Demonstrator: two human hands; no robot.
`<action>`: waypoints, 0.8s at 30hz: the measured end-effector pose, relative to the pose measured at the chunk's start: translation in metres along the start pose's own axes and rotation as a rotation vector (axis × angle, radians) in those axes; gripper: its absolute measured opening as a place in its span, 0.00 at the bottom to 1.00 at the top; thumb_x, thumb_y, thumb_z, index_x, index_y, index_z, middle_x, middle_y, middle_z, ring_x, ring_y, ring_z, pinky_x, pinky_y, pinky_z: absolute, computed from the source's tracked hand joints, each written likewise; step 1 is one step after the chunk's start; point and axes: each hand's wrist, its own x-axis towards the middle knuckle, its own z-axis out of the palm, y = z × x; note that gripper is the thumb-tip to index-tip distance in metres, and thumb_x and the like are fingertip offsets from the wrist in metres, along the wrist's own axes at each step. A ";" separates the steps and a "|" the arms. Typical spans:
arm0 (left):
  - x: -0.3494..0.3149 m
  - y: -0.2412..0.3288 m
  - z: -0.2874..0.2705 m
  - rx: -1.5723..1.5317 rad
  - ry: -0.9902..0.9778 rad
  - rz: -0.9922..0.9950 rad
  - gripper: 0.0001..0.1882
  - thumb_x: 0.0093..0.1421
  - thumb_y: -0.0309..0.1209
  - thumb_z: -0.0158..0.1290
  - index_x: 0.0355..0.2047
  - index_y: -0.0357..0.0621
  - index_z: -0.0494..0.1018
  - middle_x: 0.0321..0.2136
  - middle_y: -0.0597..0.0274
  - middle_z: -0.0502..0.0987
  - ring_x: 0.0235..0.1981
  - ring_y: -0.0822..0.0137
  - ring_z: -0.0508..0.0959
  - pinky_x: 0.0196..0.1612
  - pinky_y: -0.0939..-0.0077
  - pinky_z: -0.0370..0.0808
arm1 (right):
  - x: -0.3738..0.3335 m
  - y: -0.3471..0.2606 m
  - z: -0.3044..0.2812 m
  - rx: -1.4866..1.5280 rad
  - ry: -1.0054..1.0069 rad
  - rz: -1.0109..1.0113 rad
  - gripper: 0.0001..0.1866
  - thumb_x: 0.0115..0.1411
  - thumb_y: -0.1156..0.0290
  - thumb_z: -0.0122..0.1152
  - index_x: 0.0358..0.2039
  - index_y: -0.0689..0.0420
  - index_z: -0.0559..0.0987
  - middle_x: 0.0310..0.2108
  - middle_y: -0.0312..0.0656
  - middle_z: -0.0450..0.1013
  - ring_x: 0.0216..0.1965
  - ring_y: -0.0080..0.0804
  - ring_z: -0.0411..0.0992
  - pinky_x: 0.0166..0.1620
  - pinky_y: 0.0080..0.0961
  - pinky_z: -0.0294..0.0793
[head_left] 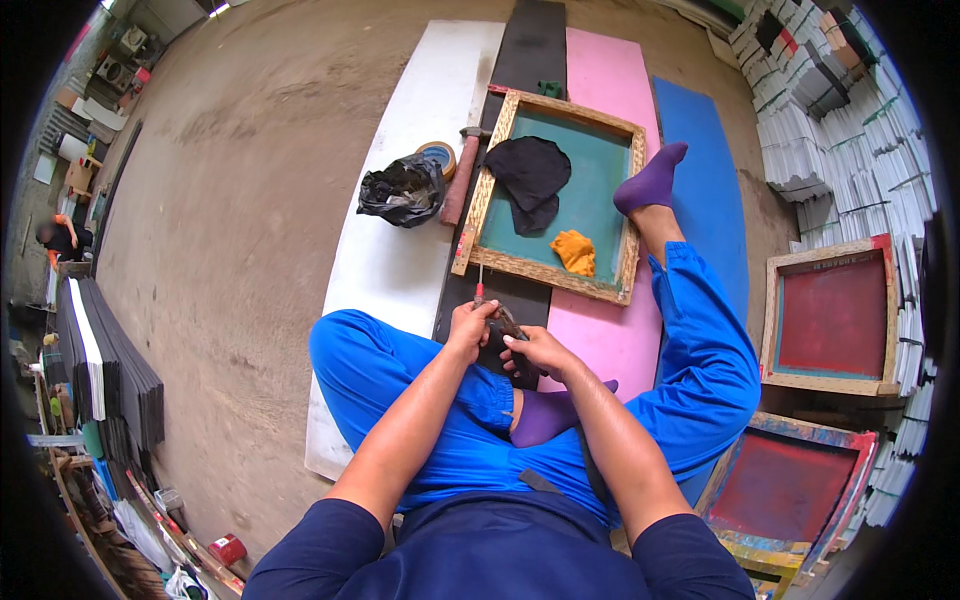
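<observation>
Head view: left grip (471, 328) is pinching a red-handled tool (480, 291), its shaft (481, 273) ending near the wooden frame (545, 275).
Right grip (540, 350): is holding a dark tool (511, 323), kind unclear.
Green mesh (600, 160): is lying inside the frame.
Shaft: could be skidding, puncturing mesh, if pinched loosely.

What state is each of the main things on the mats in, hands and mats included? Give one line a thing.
Left hand, closed on the red tool
Right hand, closed on the dark tool
Red tool, held, shaft toward the screen
Dark tool, held
Green screen, lying flat
Black cloth, rumpled
Orange cloth, bunched up
Black bag, open
Tape, in a roll
Hammer, lying down
Mats, side by side
</observation>
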 end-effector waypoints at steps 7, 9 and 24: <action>0.012 -0.012 -0.004 0.616 0.389 0.421 0.22 0.60 0.47 0.60 0.24 0.37 0.76 0.19 0.53 0.78 0.21 0.57 0.78 0.29 0.60 0.72 | -0.007 0.004 -0.016 0.045 0.103 0.019 0.19 0.69 0.60 0.56 0.55 0.57 0.72 0.38 0.43 0.77 0.34 0.31 0.79 0.34 0.30 0.78; -0.006 0.003 0.006 0.702 0.398 0.434 0.24 0.60 0.49 0.60 0.23 0.37 0.76 0.18 0.51 0.77 0.22 0.54 0.78 0.31 0.57 0.72 | -0.019 0.005 -0.036 -0.072 0.221 0.015 0.16 0.69 0.61 0.56 0.50 0.58 0.73 0.35 0.42 0.77 0.31 0.30 0.78 0.33 0.30 0.77; -0.017 -0.004 0.036 0.849 0.111 0.436 0.23 0.60 0.48 0.59 0.24 0.37 0.76 0.17 0.50 0.75 0.21 0.52 0.78 0.27 0.57 0.70 | -0.055 -0.004 -0.124 -0.297 0.632 0.082 0.12 0.65 0.65 0.56 0.34 0.62 0.73 0.21 0.40 0.71 0.19 0.32 0.73 0.19 0.33 0.68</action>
